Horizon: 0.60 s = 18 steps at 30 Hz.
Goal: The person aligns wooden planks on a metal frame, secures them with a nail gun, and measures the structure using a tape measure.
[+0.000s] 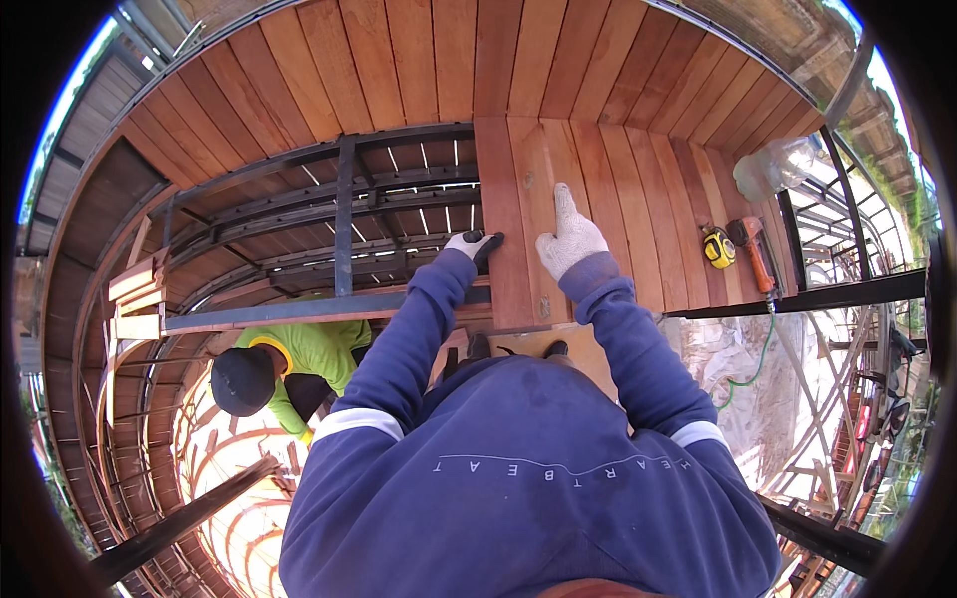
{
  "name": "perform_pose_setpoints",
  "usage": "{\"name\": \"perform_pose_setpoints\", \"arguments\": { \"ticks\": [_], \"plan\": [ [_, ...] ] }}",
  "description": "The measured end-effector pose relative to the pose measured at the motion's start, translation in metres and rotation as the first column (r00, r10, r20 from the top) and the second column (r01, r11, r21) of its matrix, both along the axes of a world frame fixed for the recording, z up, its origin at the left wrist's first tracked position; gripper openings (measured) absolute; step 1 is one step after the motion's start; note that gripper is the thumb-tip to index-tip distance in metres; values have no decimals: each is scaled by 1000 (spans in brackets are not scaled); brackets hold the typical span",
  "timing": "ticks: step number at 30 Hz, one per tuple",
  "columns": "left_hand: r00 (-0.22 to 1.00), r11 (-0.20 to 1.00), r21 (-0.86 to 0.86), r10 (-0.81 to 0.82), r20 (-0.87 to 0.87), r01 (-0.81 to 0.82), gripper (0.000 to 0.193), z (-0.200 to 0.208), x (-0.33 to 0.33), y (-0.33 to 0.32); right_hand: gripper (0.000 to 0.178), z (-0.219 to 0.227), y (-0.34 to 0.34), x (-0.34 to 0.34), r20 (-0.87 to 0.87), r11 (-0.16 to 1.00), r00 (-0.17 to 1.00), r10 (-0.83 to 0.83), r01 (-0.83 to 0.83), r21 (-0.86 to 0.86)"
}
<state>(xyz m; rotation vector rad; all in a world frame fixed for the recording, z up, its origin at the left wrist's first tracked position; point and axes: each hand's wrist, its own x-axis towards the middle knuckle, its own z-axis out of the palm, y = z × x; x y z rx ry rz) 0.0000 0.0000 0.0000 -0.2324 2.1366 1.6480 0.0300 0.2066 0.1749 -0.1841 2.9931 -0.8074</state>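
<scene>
A reddish wooden board [510,269] lies at the left edge of a row of fitted planks [638,214]. My left hand [471,242], in a white glove with dark patches, grips that board's left edge, its fingers partly hidden. Just right of it, my right hand [574,237], in a whitish glove, rests on the planks. The right index finger stretches forward and the thumb sticks out to the side; the other fingers are hard to make out. Nothing shows in the right hand.
A yellow-black tape measure [718,247] and an orange-black power tool [758,261] with a green hose [750,377] lie at right, near a clear plastic bag [776,169]. Left is an open dark metal frame [345,214]. Below it a person in a lime shirt [314,354] bends down.
</scene>
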Motion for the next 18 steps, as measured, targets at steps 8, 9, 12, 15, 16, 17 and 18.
{"name": "perform_pose_setpoints", "arguments": {
  "ticks": [8,9,12,15,16,17,18],
  "plan": [
    [999,995,86,44,27,-46,52,-11,-1,-2,77,-5,-18,-9,5,999,1000,7,-7,50],
    [998,996,71,42,49,-46,50,-11,-1,-2,78,-5,-19,-10,5,997,1000,21,-21,71],
    [998,1000,10,23,65,-24,47,-5,-2,0,80,-6,-20,-12,11,992,999,47,-48,117],
    [1000,996,-81,-23,13,24,49,14,3,2,80,-2,-22,-13,34,991,999,35,-39,128],
    [999,994,-107,-30,15,31,49,24,5,2,80,1,-24,-13,41,991,999,31,-36,130],
    [999,990,-133,-38,17,40,49,30,6,2,80,3,-26,-13,48,991,999,25,-32,132],
    [999,986,-157,-53,-9,51,49,28,6,1,80,2,-27,-14,48,990,999,26,-32,139]
  ]
}}
